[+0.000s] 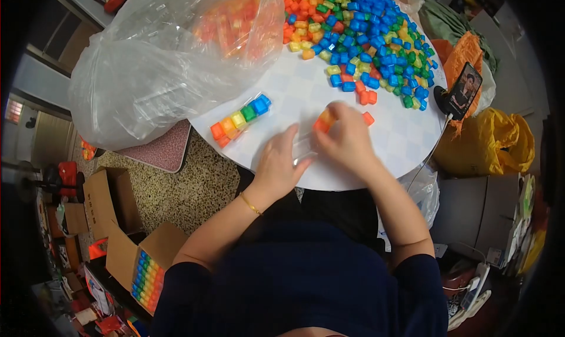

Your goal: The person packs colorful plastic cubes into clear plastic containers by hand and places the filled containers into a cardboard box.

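Observation:
My left hand (276, 163) is at the near edge of the round white table (282, 96), thumb and fingers around a clear plastic case (303, 152), partly hidden and hard to make out. Just right of it, my right hand (347, 137) pinches orange translucent cubes (323, 121); how many is hidden by the fingers. One loose red-orange cube (368, 119) lies beside that hand. To the left of my hands rests a filled clear pack (240, 120) with a row of coloured cubes, running from orange through yellow and green to blue.
A large pile of coloured cubes (376, 37) covers the table's far side. A big clear plastic bag (153, 72) with orange pieces stands at the left. A phone (465, 91) is propped at the right edge. An open carton (147, 272) on the floor holds filled packs.

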{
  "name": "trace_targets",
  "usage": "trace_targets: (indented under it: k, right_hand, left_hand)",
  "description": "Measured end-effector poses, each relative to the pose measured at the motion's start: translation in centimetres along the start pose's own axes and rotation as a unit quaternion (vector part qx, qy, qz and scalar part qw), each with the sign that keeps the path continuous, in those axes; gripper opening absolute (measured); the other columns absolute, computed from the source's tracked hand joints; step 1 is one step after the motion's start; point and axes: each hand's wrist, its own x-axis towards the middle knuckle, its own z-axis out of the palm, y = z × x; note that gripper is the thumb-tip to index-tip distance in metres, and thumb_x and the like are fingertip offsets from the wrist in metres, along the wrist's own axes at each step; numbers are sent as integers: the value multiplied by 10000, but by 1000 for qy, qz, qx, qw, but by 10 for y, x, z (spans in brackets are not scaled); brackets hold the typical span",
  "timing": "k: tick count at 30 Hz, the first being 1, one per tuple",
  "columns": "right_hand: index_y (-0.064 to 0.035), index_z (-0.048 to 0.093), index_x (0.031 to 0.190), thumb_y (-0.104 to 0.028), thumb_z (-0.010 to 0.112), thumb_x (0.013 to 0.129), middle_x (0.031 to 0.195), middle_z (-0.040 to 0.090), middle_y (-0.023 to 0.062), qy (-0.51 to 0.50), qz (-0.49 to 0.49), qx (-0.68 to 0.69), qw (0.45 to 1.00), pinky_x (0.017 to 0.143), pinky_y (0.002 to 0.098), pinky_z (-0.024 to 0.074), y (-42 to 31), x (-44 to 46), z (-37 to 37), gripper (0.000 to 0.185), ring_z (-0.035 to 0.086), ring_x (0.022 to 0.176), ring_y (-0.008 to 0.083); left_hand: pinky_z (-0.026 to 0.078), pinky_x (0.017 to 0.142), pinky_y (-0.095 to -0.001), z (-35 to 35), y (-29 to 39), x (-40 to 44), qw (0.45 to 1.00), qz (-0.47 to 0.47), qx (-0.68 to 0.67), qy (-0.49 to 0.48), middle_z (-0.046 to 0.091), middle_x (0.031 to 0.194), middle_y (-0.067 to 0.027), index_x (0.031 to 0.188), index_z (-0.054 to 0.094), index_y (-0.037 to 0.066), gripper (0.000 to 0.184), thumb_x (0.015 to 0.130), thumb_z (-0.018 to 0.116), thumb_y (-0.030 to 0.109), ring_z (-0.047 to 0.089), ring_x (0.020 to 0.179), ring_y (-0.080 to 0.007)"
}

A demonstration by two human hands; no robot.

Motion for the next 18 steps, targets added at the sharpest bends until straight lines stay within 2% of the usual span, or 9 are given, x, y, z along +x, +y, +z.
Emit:
trace_targets:
  k: [2,3,5,7,8,10,13,17,18]
  right_hand:
    - [-16,556,1046,-149,725,701,920,600,150,-20,-92,-56,994,802,382,454,-12,-8,0,406,574,887,313]
    - [-16,556,1046,-149,725,701,920,600,150,-20,-93,-57,994,802,382,454,-2,-2,0,406,574,887,313]
    - [-31,594,1027,-110,692,730,932,613,130,73,-65,19,995,818,377,442,37,29,0,322,567,928,297]
    - [-57,657,979,-63,644,756,927,624,108,56,-74,-100,991,810,381,439,59,77,-9,223,565,945,287]
    - [-57,657,979,-63,644,756,927,624,108,60,-75,-103,990,810,381,439,74,90,-7,223,565,945,287]
    - [-75,696,935,-38,613,762,946,641,89,-116,-161,-186,962,801,383,441,96,104,1,195,570,941,278]
    - [-82,709,925,-35,605,765,942,647,90,-179,-102,-243,948,801,382,443,92,112,2,196,571,937,277]
    - [-71,700,951,-62,628,754,918,645,91,-129,-46,-293,946,789,388,445,81,94,6,210,572,912,282]
    - [-65,694,941,-77,649,740,891,639,94,-28,-29,-194,980,786,390,437,72,82,4,207,570,892,281]
  left_hand:
    - [413,938,-420,-1,-2,8,1000,-17,1,22,561,1148,-183,1265,420,-49,654,733,736,162,531,1049,-364]
    - [387,962,-441,-5,2,12,1000,-14,-8,-17,548,1180,-181,1268,432,-33,622,754,716,172,519,1077,-356]
    - [362,986,-461,-9,7,14,998,-12,-14,-59,534,1212,-179,1270,443,-16,591,775,696,182,507,1106,-349]
    - [303,1023,-491,-7,13,16,970,110,213,-36,506,1298,-168,1286,470,44,534,816,656,218,469,1196,-309]
    - [303,1023,-491,-5,11,16,970,115,213,-34,506,1298,-168,1286,470,44,534,816,656,218,469,1196,-309]
    - [250,1045,-530,2,1,17,978,77,164,-107,448,1360,-174,1321,466,82,502,863,586,248,415,1250,-299]
    - [256,1048,-517,1,-2,15,981,80,144,-104,435,1371,-181,1352,439,79,539,863,587,250,423,1244,-300]
    - [247,1045,-536,2,8,18,984,81,144,-69,432,1353,-192,1319,464,83,508,856,590,247,417,1242,-300]
    - [268,1040,-521,2,7,18,986,87,134,-57,440,1341,-195,1292,476,71,484,850,600,225,425,1231,-311]
